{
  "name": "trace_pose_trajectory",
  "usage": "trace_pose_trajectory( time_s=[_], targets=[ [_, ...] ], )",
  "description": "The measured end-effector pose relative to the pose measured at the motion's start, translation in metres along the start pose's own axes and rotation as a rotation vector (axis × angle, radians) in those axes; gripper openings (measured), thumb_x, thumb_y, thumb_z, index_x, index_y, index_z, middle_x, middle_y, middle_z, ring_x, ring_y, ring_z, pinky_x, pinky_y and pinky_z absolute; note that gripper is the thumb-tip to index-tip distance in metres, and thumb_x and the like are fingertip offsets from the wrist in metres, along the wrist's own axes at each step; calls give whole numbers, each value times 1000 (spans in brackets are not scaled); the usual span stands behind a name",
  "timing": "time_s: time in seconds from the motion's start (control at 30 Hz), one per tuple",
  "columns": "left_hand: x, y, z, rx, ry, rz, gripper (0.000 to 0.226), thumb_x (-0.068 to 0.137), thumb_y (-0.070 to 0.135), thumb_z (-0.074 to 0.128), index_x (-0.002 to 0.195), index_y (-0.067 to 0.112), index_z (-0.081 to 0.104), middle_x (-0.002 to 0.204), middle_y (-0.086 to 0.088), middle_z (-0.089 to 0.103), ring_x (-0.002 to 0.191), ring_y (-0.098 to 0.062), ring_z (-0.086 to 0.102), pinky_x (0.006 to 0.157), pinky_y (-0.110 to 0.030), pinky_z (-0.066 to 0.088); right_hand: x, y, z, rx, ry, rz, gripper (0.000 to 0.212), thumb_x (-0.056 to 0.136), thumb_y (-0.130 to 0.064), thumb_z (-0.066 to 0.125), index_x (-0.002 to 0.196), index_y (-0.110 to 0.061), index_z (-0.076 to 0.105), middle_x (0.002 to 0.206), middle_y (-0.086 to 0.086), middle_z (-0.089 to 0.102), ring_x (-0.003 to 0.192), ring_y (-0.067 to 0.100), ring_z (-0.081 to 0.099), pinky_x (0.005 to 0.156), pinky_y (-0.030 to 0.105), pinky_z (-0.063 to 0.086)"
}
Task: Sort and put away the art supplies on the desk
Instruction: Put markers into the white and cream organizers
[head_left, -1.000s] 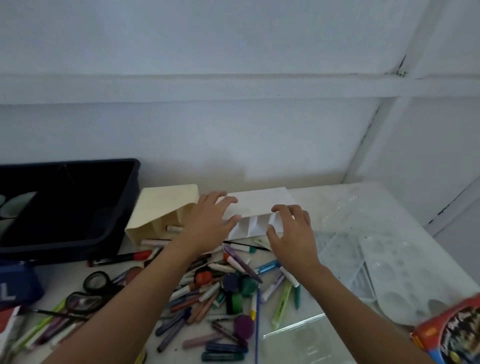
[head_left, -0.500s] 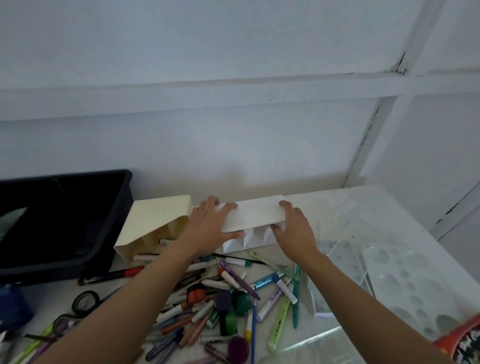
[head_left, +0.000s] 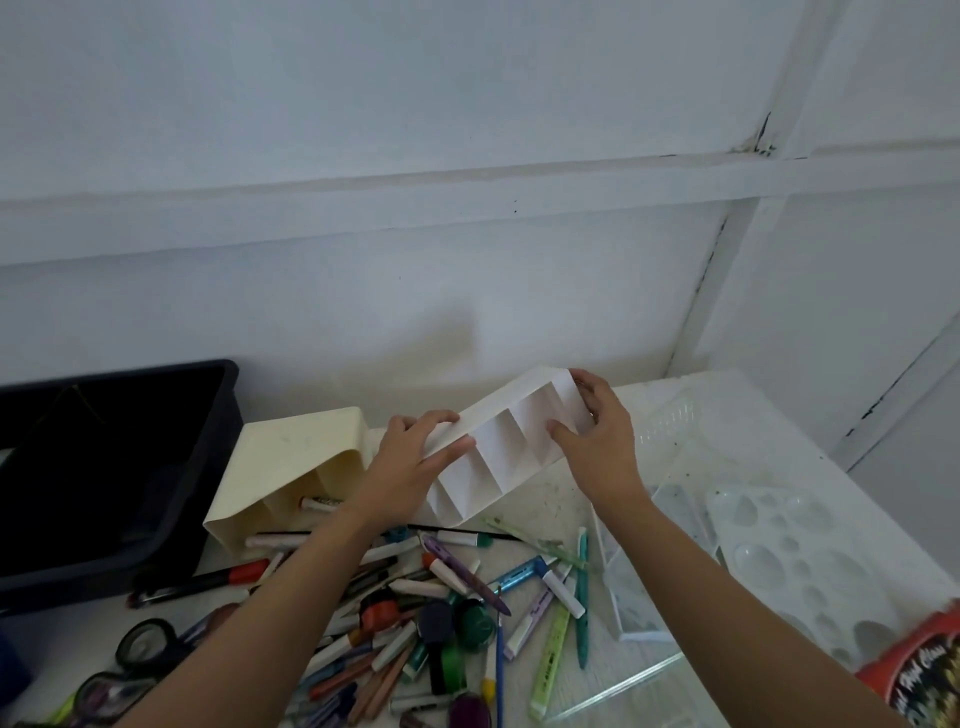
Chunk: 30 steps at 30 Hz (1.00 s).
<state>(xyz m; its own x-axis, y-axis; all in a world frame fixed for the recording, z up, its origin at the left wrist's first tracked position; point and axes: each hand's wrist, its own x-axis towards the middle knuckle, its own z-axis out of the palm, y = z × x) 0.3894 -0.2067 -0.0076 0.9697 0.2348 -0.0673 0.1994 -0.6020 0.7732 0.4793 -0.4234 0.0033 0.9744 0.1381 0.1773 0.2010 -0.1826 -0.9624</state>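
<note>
A white organizer (head_left: 506, 441) with several compartments is held above the desk, tilted with its right end raised and its open side facing me. My left hand (head_left: 410, 467) grips its lower left end, thumb on the front edge. My right hand (head_left: 597, 436) grips its upper right end. Below it lies a heap of markers, pens and highlighters (head_left: 457, 608) on the white desk (head_left: 540, 499). A cream organizer (head_left: 280, 467) lies on its side to the left, with a marker inside.
A black bin (head_left: 104, 467) stands at the far left against the wall. Tape rolls (head_left: 145, 642) lie at the lower left. Clear trays and white paint palettes (head_left: 779, 561) cover the right side. A red package (head_left: 919, 670) sits at the lower right corner.
Both hands have lifted the white organizer off the desk and tilted it, its right end rising. The camera has tipped upward toward the wall.
</note>
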Motion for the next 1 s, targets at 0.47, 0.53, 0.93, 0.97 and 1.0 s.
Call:
trace_pose_trajectory(
  time_s=[0.47,0.53,0.93,0.97,1.0],
  targets=[
    [-22,15,2,-409,30,-18,42,95,67,40,127,44,57,112,12,68,107,-13,65,89,-31,55,-4,-18,11,524,-145,107,65,84,-28,79,141,-35,47,129,-22,58,113,5,64,86,33,59],
    [-25,14,4,-465,10,-54,35,97,67,39,123,53,58,113,15,69,109,-14,65,95,-39,57,-6,-21,14,488,-162,127,71,83,-34,79,144,-44,42,134,-19,55,112,6,65,84,33,60],
    [-44,21,-27,-406,-10,-99,44,74,94,44,107,71,61,104,26,71,97,-15,70,88,-42,60,-2,-14,13,591,-246,488,53,93,-41,67,139,-41,41,130,12,58,91,35,74,81,53,60],
    [-46,22,-27,-428,2,-71,43,80,89,45,111,66,63,107,22,72,97,-13,70,90,-43,59,-2,-14,14,636,-243,510,52,93,-39,68,138,-40,42,130,15,57,93,38,73,81,55,60],
    [-47,23,-28,-469,26,-47,42,86,82,47,115,58,66,109,16,73,100,-16,69,93,-45,58,-2,-15,14,691,-241,540,51,92,-36,68,137,-39,44,130,18,55,95,42,71,82,57,59]
  ],
)
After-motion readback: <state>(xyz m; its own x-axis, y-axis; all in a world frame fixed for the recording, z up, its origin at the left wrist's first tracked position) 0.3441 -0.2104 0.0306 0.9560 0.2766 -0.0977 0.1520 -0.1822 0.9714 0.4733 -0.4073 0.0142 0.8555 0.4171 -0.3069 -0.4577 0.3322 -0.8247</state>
